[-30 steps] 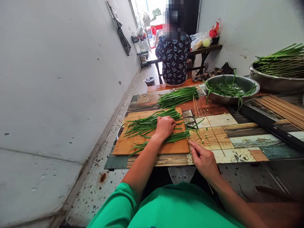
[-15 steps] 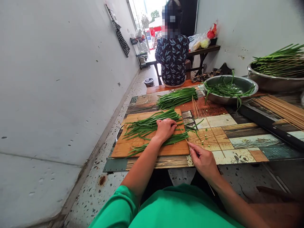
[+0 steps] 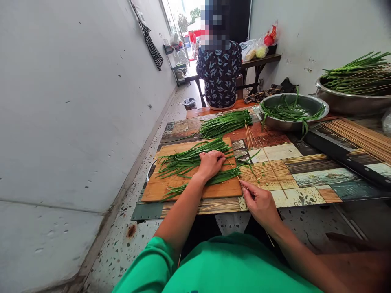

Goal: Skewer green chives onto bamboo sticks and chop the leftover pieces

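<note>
On the wooden cutting board (image 3: 154, 190) lie garlic chives, a larger bunch (image 3: 192, 154) at the far side and a narrow row (image 3: 226, 175) nearer me. My left hand (image 3: 211, 165) rests over them with fingertips pinched at the cut ends of a few chives. My right hand (image 3: 259, 202) is closed around a thin bamboo skewer (image 3: 237, 175). Its front part crosses the ends of the near row, pointing toward my left fingertips; its tail sticks out below my right wrist. Whether the tip has gone through a stalk is too small to tell.
Behind the board lies another chive bunch (image 3: 226, 123), with loose skewers (image 3: 273, 167) to its right. A steel bowl (image 3: 275, 124) holds chive scraps. A large knife (image 3: 345, 156), a skewer pile (image 3: 363, 138) and a basin (image 3: 342, 101) of skewered chives stand right. A person (image 3: 219, 77) sits beyond the table.
The whole view has shifted slightly. Both hands keep nearly the same place, left at the chive ends and right on the skewer.
</note>
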A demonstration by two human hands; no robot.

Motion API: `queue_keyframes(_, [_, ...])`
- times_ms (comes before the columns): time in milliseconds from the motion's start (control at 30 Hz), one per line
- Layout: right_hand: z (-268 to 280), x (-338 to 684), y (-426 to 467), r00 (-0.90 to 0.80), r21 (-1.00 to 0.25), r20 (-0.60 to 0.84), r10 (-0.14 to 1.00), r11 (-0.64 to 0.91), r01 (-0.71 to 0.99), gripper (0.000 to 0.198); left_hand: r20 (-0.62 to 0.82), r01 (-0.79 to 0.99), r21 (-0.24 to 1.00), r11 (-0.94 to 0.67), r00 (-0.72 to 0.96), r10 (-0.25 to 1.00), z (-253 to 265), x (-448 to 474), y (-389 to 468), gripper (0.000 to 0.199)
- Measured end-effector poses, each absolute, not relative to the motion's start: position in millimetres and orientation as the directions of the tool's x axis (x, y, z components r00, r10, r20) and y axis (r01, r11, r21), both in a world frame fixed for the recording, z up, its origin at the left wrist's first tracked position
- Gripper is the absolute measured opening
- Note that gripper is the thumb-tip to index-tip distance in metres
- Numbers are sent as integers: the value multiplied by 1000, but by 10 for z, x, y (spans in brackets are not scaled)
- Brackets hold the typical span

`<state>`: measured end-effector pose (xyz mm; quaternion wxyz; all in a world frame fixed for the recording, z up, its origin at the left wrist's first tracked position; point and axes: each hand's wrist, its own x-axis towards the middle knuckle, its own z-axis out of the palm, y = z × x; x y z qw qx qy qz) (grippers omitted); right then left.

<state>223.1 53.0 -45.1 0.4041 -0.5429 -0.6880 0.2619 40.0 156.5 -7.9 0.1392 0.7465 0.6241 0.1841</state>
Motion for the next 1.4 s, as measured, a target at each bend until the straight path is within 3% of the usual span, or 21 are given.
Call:
queue_keyframes(533, [-439,2237,523,-98,-789,261,960,271,551,35,92,894,411,-181,157,983,-100,403,1583,17])
queue_keyframes(1000, [-456,2231,528,-98,-791,270,958,279,545,34,117,861,459,-221,188,975,-70,409,1560,17])
queue_keyframes(1167, [-483,2228,520,-78,-783,307,949,298,547,34,147,820,501,-278,236,961,-32,395,1543,16])
queue_keyframes(1400, [-493,2223,500,-56,-794,332,942,311,522,34,188,804,446,-394,346,919,32,412,1451,20])
